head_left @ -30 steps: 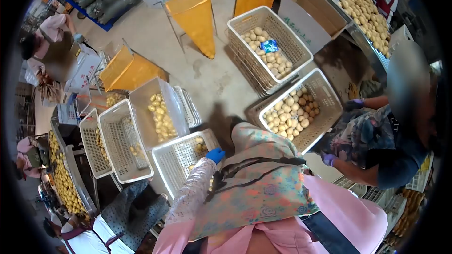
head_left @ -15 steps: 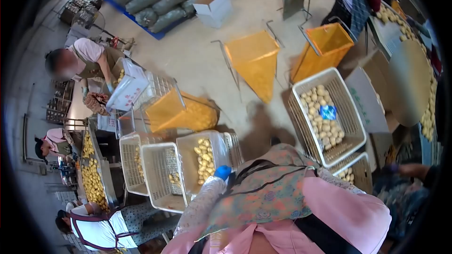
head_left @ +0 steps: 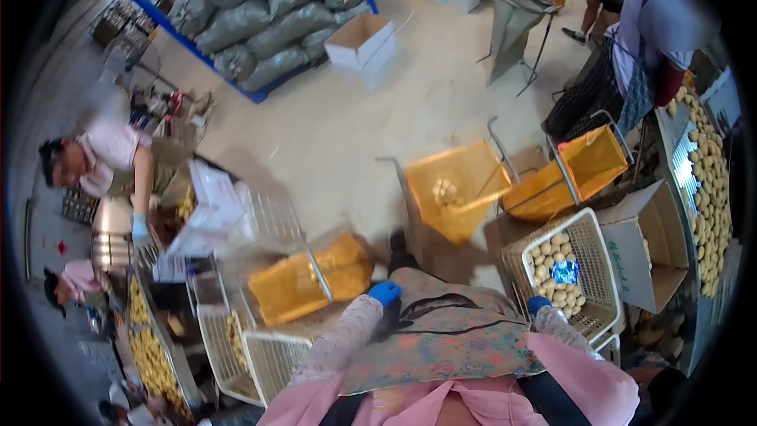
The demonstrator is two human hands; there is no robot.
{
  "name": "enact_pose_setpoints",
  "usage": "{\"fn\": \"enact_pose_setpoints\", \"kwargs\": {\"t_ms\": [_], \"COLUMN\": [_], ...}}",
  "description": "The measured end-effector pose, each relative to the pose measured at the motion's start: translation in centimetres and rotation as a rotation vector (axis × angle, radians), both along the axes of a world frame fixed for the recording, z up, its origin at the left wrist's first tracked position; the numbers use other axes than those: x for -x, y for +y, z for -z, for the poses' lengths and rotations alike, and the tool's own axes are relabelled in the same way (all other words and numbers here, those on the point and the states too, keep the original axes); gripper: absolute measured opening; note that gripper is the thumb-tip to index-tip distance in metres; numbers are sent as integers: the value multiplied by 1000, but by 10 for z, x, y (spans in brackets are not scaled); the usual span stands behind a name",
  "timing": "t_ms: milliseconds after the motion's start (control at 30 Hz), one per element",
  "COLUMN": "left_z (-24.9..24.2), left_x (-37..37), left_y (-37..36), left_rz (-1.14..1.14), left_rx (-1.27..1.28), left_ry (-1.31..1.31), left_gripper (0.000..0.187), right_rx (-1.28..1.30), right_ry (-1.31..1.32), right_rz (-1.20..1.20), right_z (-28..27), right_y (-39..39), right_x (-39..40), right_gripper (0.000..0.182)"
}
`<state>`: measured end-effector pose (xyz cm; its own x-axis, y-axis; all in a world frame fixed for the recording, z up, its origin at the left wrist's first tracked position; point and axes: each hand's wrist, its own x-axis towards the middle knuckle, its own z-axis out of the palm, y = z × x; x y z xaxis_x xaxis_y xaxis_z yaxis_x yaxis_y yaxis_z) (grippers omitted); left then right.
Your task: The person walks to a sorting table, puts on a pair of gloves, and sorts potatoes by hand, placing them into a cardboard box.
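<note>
My left hand [head_left: 385, 293], in a blue glove, is in front of the floral apron [head_left: 441, 331], its fingers closed; whether it holds anything is hidden. My right hand [head_left: 538, 304], also blue-gloved, is at the near left edge of a white crate [head_left: 607, 284] of potatoes [head_left: 556, 256]. Its fingers are too small to make out. A blue packet [head_left: 565, 271] lies on those potatoes. Ahead stands an orange mesh bag [head_left: 461, 181] on a metal frame, with some potatoes inside. Another orange bag [head_left: 311, 280] is left of my left hand.
A rack of filled sacks [head_left: 268, 16] and an open carton [head_left: 361, 41] are ahead. Co-workers stand at the left [head_left: 118, 150] and right [head_left: 631, 55], near potato-covered conveyors [head_left: 710, 189]. Another framed orange bag [head_left: 576, 170] and a carton [head_left: 646, 244] are at the right.
The view has shifted forward and the front crates sit lower in it. My right hand has come into view by the right crate. Potatoes now show in the middle orange bag.
</note>
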<state>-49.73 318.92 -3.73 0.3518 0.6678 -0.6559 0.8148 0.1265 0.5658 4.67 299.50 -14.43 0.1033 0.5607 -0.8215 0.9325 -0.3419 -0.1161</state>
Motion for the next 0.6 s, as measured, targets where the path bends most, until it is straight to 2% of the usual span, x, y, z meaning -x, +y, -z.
{"fn": "enact_pose_setpoints", "kwargs": {"t_ms": [67,100,133,167,200,233,267,333,400,467,500,533,567,600], "left_z": [17,11,6,3,-2,-15,-10,8,22,22,89,87,79,81], "left_x": [22,31,42,52,57,65,79,109,135,150,187,193,181,184], "left_y": [65,108,140,172,208,236,258,298,324,336,339,347,359,361], "left_rz": [-6,108,140,227,309,288,310,82,70,311,365,423,429,625], "left_rx": [-54,47,43,49,41,-13,-26,-7,53,131,143,156,141,94], "left_ry": [28,41,30,89,149,122,122,107,108,204,284,362,364,292], "left_gripper": [42,43,43,43,44,41,41,39,36,42,41,42,42,44], "right_rx": [-324,-418,-514,-610,-608,-766,-708,-644,-646,-573,-536,-410,-421,-399], "right_ry": [120,5,265,218,285,421,390,330,382,449,360,406,457,437], "right_rz": [902,902,1138,1004,1116,1006,812,420,499,528,438,382,338,363], "right_z": [-16,45,-28,-77,-91,-22,-71,-195,-174,-175,-178,-174,-186,-206], "right_y": [29,30,68,107,138,146,180,260,288,314,331,344,352,360], "right_x": [47,55,98,132,159,165,182,224,242,252,268,279,293,308], "right_gripper": [24,24,23,23,25,24,24,24,28,37,39,42,45,44]}}
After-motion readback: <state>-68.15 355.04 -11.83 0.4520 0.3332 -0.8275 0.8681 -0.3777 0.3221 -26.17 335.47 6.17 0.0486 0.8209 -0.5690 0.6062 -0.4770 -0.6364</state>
